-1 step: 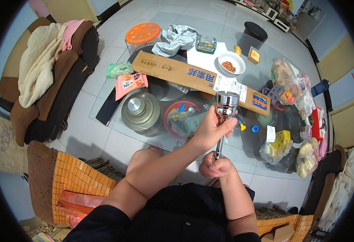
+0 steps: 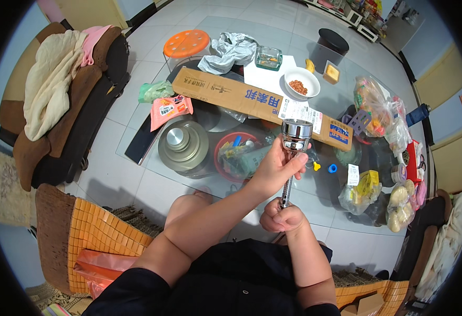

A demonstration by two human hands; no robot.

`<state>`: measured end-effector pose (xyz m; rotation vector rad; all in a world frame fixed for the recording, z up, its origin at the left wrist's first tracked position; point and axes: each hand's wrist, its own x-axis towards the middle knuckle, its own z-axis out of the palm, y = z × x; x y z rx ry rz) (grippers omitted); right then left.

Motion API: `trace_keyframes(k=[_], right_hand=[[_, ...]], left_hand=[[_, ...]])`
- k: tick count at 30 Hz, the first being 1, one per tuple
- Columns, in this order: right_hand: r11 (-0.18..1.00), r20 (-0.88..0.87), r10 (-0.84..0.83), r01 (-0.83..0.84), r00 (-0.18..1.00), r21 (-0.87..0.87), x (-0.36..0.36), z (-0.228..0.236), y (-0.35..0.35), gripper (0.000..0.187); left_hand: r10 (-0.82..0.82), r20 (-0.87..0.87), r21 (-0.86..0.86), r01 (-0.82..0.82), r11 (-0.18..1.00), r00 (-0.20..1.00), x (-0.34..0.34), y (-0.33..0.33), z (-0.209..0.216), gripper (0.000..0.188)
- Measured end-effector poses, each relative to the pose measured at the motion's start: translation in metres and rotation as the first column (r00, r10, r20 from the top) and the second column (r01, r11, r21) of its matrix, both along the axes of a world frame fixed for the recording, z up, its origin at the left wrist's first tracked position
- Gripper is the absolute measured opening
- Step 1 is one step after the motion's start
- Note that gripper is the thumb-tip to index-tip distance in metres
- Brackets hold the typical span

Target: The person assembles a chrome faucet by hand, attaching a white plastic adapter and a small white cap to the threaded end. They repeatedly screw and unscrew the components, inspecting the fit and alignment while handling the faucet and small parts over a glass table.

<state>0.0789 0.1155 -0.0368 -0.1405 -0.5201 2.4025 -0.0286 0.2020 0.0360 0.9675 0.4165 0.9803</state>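
A shiny chrome piece with a broad, round, cup-like head (image 2: 297, 138) and a slim metal shaft stands between my hands above the glass table; its exact kind is unclear. My left hand (image 2: 276, 169) wraps round it just below the head, thumb across the front. Lower down, my right hand (image 2: 283, 217) is closed in a fist on the shaft's bottom end, which its fingers hide. A small yellow piece (image 2: 317, 166) and a blue ring-shaped cap (image 2: 332, 168) lie on the table right of my left hand. Behind the chrome head runs a long cardboard box (image 2: 231, 96).
On the glass table (image 2: 159, 176) are a metal lidded pot (image 2: 184, 145), a pink packet (image 2: 171, 110), a white bowl (image 2: 310, 78) of nuts, a glass ashtray (image 2: 269, 58) and several plastic bags (image 2: 373, 105). An orange stool (image 2: 186, 43) stands beyond; a red basket (image 2: 219, 163) shows below the glass.
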Motion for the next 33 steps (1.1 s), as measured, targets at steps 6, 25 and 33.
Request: trace_keyframes(k=[6,25,33], right_hand=[[0.999,-0.044,-0.002,0.004,0.999,0.04,-0.002,0.004,0.003,0.028],[0.99,0.079,-0.099,0.09,0.992,0.109,0.0,0.007,0.0,0.027],[0.942,0.088,-0.331,0.335,0.94,-0.037,0.029,0.021,0.007,0.043]], left_hand=[[-0.09,0.194,-0.015,0.095,0.995,0.977,-0.002,0.004,-0.003,0.038],[-0.114,0.346,-0.148,0.174,0.973,0.931,0.0,0.004,-0.008,0.042],[0.128,0.38,-0.266,-0.025,0.964,0.916,-0.014,0.016,0.0,0.029]])
